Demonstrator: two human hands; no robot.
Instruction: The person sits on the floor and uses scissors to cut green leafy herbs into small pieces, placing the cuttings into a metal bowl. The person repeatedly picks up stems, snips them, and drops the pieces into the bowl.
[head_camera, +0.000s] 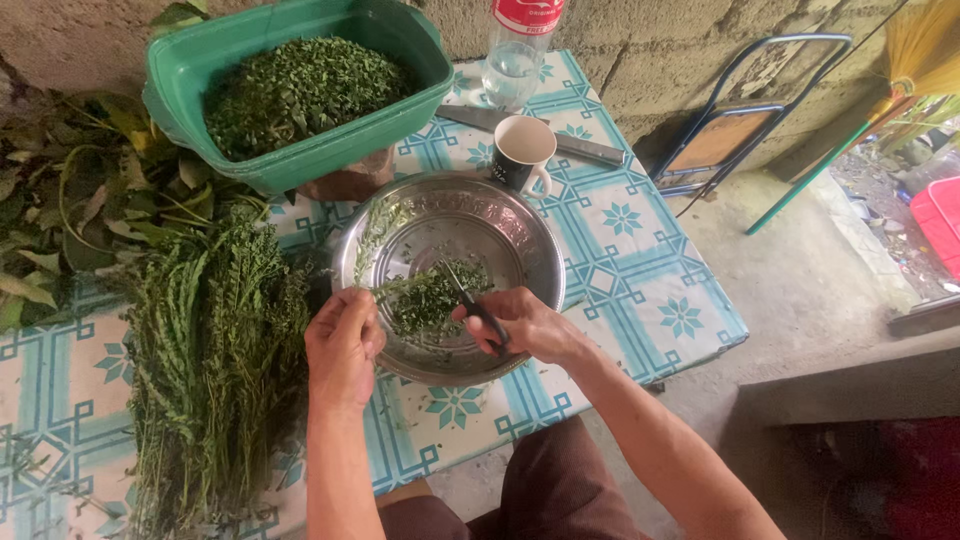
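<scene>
Over the near edge of the worktop (640, 270), covered in a white cloth with turquoise squares and star flowers, both forearms reach in from below. The round steel bowl (520, 235) sits close to that front edge, its rim just overhanging toward the person's lap. To the right the worktop ends in a free corner, and past it lies open concrete floor (800, 290) up to a folding chair (745, 120) against the block wall. To the left there is little room: a thick bundle of green herb stalks (215, 370) lies just beside the bowl, with loose leaves (70, 200) piled behind it.

The left hand (343, 345) is closed at the bowl's left rim, pinching a sprig of herb (380, 240) whose stems run across into the bowl. The right hand (525, 325) is curled shut around the black handles of scissors (470, 300), blades pointing up and left into the sprig. Cut herb pieces (430, 300) lie heaped in the bowl's bottom, under the blades.

Behind the bowl a green plastic tub (330, 150) holds chopped greens. A dark mug (522, 150) with a white inside stands touching the bowl's far rim, a clear plastic bottle (515, 65) with a red label band is behind it, and a long knife (580, 148) lies flat between them.
</scene>
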